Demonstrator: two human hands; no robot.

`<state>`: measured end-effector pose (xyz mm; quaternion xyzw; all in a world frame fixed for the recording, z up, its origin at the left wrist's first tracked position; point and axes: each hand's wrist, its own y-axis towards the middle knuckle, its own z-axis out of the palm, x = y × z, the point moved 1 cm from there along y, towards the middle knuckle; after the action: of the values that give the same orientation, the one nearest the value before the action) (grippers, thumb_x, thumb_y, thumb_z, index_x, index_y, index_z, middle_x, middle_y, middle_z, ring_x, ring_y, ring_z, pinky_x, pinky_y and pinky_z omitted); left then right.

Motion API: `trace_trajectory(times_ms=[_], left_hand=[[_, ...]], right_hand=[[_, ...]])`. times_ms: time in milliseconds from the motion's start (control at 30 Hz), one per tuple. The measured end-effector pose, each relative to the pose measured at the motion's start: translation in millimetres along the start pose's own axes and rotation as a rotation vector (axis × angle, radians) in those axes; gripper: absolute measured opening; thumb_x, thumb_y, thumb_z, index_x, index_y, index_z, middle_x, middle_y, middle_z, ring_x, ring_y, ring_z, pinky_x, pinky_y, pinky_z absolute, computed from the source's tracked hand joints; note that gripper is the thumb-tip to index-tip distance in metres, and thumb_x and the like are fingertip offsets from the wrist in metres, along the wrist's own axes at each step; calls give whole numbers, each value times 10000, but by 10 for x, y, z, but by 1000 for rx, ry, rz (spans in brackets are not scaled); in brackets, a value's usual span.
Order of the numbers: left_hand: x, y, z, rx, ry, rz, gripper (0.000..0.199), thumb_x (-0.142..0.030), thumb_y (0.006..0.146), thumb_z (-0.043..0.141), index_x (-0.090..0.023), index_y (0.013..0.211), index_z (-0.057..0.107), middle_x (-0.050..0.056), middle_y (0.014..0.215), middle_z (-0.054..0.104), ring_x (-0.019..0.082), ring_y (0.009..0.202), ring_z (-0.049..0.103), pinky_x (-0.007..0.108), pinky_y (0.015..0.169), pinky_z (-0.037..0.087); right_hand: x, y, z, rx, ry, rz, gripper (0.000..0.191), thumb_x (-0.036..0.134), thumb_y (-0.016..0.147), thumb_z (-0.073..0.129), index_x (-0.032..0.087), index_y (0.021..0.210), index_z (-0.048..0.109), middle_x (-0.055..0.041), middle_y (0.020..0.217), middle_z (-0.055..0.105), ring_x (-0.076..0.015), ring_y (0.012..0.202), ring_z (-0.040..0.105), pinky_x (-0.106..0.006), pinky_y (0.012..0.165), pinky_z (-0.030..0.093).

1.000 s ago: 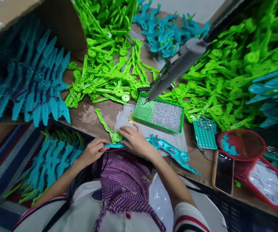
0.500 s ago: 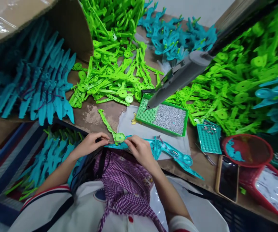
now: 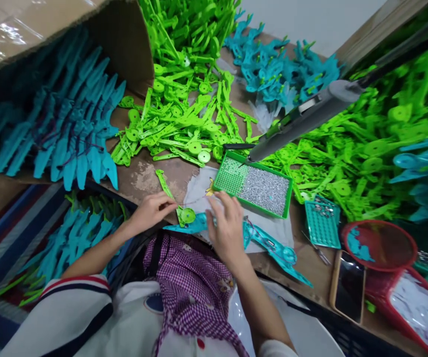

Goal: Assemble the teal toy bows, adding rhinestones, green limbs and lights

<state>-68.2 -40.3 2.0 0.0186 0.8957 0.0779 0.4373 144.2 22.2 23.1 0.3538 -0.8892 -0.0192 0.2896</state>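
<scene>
A thin dark thread [image 3: 195,201] stretches between my hands above the work. My left hand [image 3: 154,209] pinches its left end, beside a green plastic arm with a round disc [image 3: 188,215]. My right hand [image 3: 226,225], fingers curled, has its fingertips at the thread's other end. Under my right hand lies a long blue plastic piece [image 3: 273,245] at the table edge, with its left tip [image 3: 184,228] below the green disc. A white cloth [image 3: 199,186] is beneath, bearing a green tray [image 3: 290,198] of small metal parts.
A grey screwdriver-like tool [image 3: 303,116] hangs over the tray. Green piles [image 3: 184,119] and blue parts [image 3: 87,114] surround the back and left. At right are a teal tray [image 3: 322,225], tweezers [image 3: 320,253], a phone [image 3: 348,287] and a red bowl [image 3: 396,245].
Both hands have risen from the blue piece, my right hand more so, and the thread is now drawn out between them. The whole view has shifted slightly.
</scene>
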Motion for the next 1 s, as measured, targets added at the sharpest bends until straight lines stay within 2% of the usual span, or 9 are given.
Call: trace_trajectory(times_ms=[67, 167, 267, 367, 533, 667, 767, 867, 1000], left_hand=[[-72, -68, 46, 7, 5, 57, 169, -293, 906, 577, -192, 858, 703, 35, 827, 690, 167, 791, 644, 269, 731, 518], [-139, -146, 62, -54, -35, 47, 148, -257, 893, 589, -199, 851, 719, 42, 856, 706, 167, 815, 653, 275, 755, 523], [-88, -160, 31, -115, -164, -56, 153, -299, 861, 645, -195, 789, 730, 26, 758, 704, 144, 710, 648, 243, 657, 516], [44, -131, 19, -155, -319, -185, 229, -384, 796, 708, -178, 696, 727, 22, 677, 697, 142, 633, 635, 239, 594, 507], [235, -87, 25, -121, -458, -391, 343, -494, 729, 733, -155, 678, 739, 25, 614, 686, 130, 511, 576, 230, 471, 459], [350, 11, -105, -210, -225, -237, 328, -461, 754, 733, -173, 909, 767, 40, 795, 719, 138, 613, 609, 258, 594, 517], [524, 189, -256, -251, 6, -61, 284, -376, 872, 618, -209, 1071, 733, 69, 1091, 693, 175, 907, 654, 316, 846, 530], [756, 389, -352, -76, 102, 46, 247, -321, 909, 545, -216, 1004, 747, 75, 1217, 657, 215, 1126, 601, 391, 1005, 463], [959, 523, -379, 116, 116, 37, 237, -327, 892, 554, -231, 983, 750, 65, 1165, 685, 224, 1089, 620, 411, 1006, 457]], right_hand=[[233, 26, 100, 161, 183, -145, 468, 280, 960, 428, 268, 1428, 419, -137, 1389, 524, -280, 1346, 441, -516, 1104, 376], [402, 132, 283, 363, 415, -97, 504, 356, 977, 403, 228, 1462, 349, -134, 1303, 595, -235, 1189, 581, -393, 949, 505], [361, 260, 357, 409, 481, 51, 380, 410, 980, 404, 196, 1264, 540, -95, 1069, 688, -196, 954, 651, -323, 817, 512], [279, 398, 313, 493, 499, 66, 330, 433, 963, 446, 170, 968, 645, -55, 891, 688, -161, 815, 620, -274, 743, 474], [199, 649, 275, 635, 642, 23, 299, 382, 933, 494, 144, 889, 670, 2, 735, 644, -114, 656, 531, -222, 626, 404], [120, 872, 416, 522, 605, 74, 231, 336, 856, 578, 138, 790, 677, 24, 646, 599, -98, 606, 464, -218, 610, 361], [73, 1057, 548, 494, 512, 129, 210, 301, 821, 577, 131, 739, 671, 34, 615, 562, -92, 598, 438, -220, 602, 327], [79, 1214, 646, 579, 394, 161, 208, 271, 790, 553, 133, 664, 646, 53, 536, 479, -86, 563, 402, -227, 571, 278], [122, 1338, 729, 616, 319, 169, 252, 302, 763, 518, 144, 580, 591, 57, 474, 405, -87, 546, 394, -243, 544, 229]])
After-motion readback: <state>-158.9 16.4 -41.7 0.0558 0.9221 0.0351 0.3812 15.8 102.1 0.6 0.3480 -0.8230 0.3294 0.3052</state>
